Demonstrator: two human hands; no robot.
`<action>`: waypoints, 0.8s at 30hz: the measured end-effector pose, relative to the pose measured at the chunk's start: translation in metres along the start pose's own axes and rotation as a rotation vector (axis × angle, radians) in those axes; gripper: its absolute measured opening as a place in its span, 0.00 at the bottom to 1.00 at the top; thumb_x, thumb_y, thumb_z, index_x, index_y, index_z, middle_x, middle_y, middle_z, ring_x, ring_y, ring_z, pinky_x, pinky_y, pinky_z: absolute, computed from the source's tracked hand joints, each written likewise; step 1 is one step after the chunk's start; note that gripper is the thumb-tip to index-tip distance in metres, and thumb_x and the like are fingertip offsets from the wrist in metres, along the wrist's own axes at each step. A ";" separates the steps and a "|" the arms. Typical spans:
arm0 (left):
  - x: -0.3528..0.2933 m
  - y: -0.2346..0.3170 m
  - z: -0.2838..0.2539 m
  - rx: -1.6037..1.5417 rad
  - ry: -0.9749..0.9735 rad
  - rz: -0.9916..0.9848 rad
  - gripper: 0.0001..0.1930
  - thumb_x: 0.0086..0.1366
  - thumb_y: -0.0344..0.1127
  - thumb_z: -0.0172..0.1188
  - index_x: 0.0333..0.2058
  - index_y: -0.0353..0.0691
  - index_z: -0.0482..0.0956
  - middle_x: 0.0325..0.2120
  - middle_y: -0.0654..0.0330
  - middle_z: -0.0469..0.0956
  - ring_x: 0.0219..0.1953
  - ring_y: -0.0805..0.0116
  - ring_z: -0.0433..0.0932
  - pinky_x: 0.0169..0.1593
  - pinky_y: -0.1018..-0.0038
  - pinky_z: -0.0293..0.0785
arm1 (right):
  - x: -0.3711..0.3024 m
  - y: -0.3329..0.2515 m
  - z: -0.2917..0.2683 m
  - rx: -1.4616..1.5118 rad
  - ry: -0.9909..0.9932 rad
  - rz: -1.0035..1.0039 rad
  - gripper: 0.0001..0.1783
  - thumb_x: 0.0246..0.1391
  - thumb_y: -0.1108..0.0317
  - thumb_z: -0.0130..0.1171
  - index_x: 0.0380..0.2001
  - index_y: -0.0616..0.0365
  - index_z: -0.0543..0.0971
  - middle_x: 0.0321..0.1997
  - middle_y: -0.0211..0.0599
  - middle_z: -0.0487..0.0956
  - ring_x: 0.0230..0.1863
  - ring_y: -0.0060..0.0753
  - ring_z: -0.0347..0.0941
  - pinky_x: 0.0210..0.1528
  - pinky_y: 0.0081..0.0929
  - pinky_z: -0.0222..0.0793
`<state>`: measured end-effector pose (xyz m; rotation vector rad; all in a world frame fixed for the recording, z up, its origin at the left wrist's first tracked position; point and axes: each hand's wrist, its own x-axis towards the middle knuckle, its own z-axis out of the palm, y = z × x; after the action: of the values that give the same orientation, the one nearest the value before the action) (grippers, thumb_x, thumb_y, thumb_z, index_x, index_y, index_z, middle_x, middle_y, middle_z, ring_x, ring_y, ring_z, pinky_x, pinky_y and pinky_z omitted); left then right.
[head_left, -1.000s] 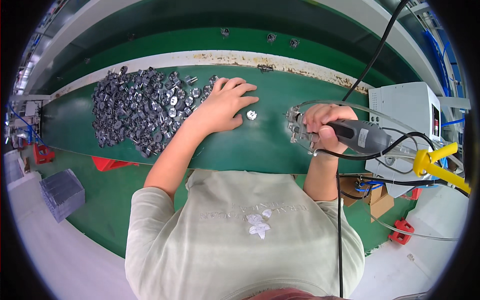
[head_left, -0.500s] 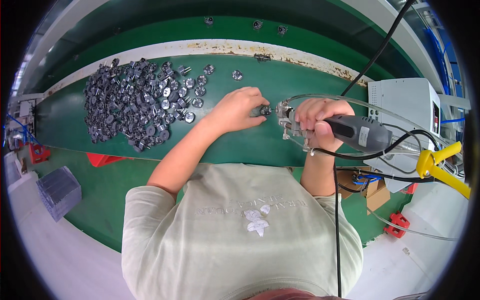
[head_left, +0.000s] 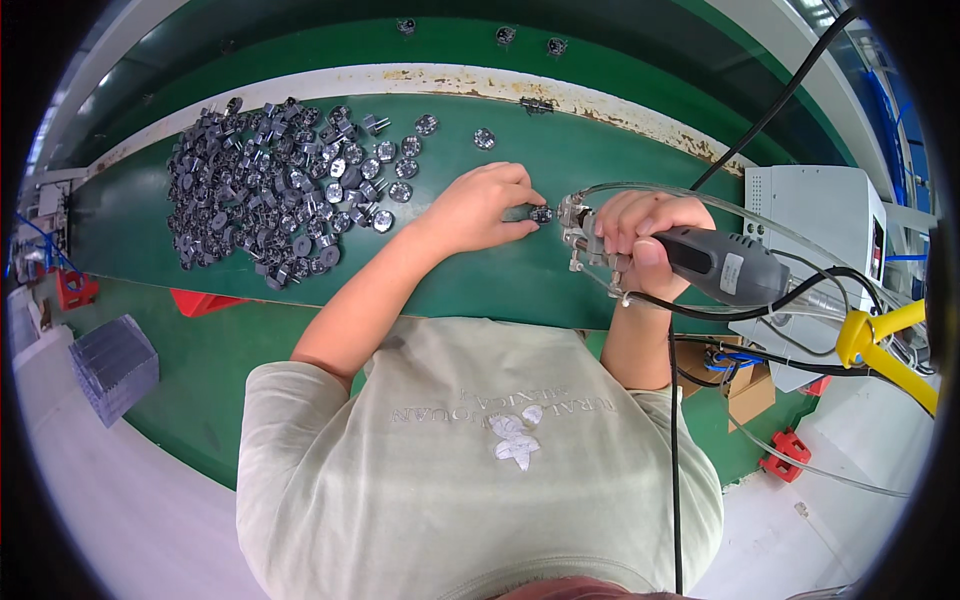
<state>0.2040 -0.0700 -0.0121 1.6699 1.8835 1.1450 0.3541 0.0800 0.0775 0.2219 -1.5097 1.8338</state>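
Pinched between the thumb and fingers of my left hand (head_left: 487, 208) is a small round black plug part (head_left: 541, 214), low over the green bench. Just to its right is the metal nozzle end (head_left: 573, 222) of a grey corded hand tool (head_left: 728, 266); I cannot tell whether the two touch. My right hand (head_left: 650, 228) wraps round the front of this tool, which lies roughly level and points left. A big heap of similar black plug parts (head_left: 255, 190), some showing metal prongs, covers the left of the bench. One loose plug part (head_left: 484, 138) lies beyond my left hand.
A pale machine housing (head_left: 815, 225) stands at the right end, with a clear tube (head_left: 750, 212) and black cable (head_left: 775, 95) nearby. A yellow strap-like piece (head_left: 880, 345) hangs at right. Beyond the worn white ledge (head_left: 450, 82) lie several more parts. A cardboard box (head_left: 745, 390) sits below.
The whole view has shifted slightly. My left hand still grips the plug part and my right hand the tool, in nearly the same places on the bench.
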 end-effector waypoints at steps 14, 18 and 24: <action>0.000 0.001 -0.001 0.041 -0.009 0.049 0.14 0.54 0.35 0.71 0.40 0.40 0.86 0.35 0.59 0.78 0.41 0.57 0.78 0.46 0.63 0.75 | 0.010 0.003 0.016 -0.283 -0.110 0.035 0.15 0.42 0.85 0.66 0.30 0.59 0.72 0.21 0.34 0.78 0.21 0.26 0.75 0.26 0.22 0.71; 0.000 -0.001 0.000 0.028 -0.014 0.026 0.15 0.53 0.35 0.71 0.40 0.40 0.86 0.35 0.58 0.79 0.41 0.56 0.78 0.46 0.63 0.76 | 0.008 -0.006 0.013 -0.046 -0.017 0.012 0.13 0.48 0.80 0.68 0.31 0.60 0.72 0.22 0.35 0.75 0.22 0.29 0.73 0.27 0.29 0.72; -0.002 -0.004 0.001 0.015 -0.006 0.008 0.16 0.53 0.35 0.72 0.41 0.40 0.86 0.35 0.58 0.79 0.41 0.57 0.78 0.46 0.63 0.76 | 0.010 -0.026 0.010 -0.037 -0.157 -0.029 0.15 0.52 0.77 0.70 0.34 0.61 0.70 0.21 0.36 0.74 0.21 0.30 0.70 0.27 0.33 0.71</action>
<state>0.2026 -0.0717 -0.0158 1.6890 1.8884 1.1305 0.3602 0.0758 0.1064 0.3751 -1.6367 1.7996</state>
